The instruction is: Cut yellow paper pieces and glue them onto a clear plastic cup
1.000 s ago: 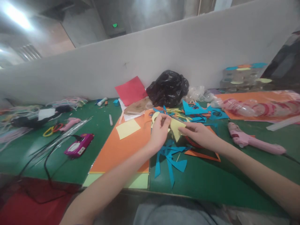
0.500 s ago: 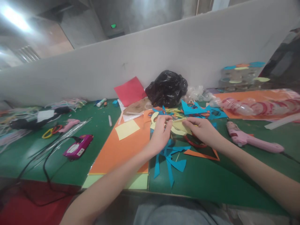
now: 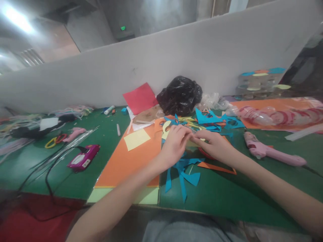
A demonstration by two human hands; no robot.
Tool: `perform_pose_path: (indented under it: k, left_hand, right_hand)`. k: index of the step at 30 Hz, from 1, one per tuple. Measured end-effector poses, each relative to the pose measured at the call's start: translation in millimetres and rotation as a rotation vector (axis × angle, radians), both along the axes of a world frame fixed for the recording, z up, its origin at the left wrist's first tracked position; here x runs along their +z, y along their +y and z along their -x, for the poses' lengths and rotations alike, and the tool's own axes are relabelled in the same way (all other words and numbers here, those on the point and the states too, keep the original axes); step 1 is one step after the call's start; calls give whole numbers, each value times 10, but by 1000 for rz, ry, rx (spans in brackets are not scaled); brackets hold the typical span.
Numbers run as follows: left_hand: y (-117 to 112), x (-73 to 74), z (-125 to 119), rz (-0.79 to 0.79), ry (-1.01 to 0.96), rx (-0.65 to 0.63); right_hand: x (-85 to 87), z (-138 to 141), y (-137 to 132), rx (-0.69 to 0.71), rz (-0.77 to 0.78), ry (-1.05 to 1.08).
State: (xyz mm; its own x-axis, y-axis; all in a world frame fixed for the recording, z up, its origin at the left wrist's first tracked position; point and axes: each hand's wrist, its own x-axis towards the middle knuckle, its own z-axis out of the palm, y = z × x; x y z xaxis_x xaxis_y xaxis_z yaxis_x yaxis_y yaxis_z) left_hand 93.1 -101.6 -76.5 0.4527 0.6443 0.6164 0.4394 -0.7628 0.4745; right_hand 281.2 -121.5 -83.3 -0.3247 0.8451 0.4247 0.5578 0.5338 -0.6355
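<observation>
At far left on the green table [image 3: 32,168] lie yellow scissors [image 3: 51,142] and, nearer me, a magenta glue gun [image 3: 83,158] with a black cord. Right of that, an orange sheet [image 3: 128,161] carries a yellow square [image 3: 137,139]; a red sheet [image 3: 140,98] leans against the white wall behind it.

My left hand [image 3: 174,146] is over the right edge of the orange sheet, fingers curled and pinching a yellow paper piece [image 3: 165,129]. That piece sits between my two hands, mostly hidden by them, above the blue scraps [image 3: 185,173]. My right hand [image 3: 214,144] meets the left fingertip to fingertip, thumb and fingers closed on the same piece.

A black bag [image 3: 180,94] stands behind my hands against the wall. An orange offcut [image 3: 218,167] lies under my right wrist. Further right a pink glue gun [image 3: 271,153] rests on the table, well apart from my hands.
</observation>
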Motion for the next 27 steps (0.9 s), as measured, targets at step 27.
perform_pose_path:
  k: [27]
  left_hand:
    - [257, -56, 82, 755, -420, -79]
  right_hand:
    - [2, -16, -14, -137, 215, 185]
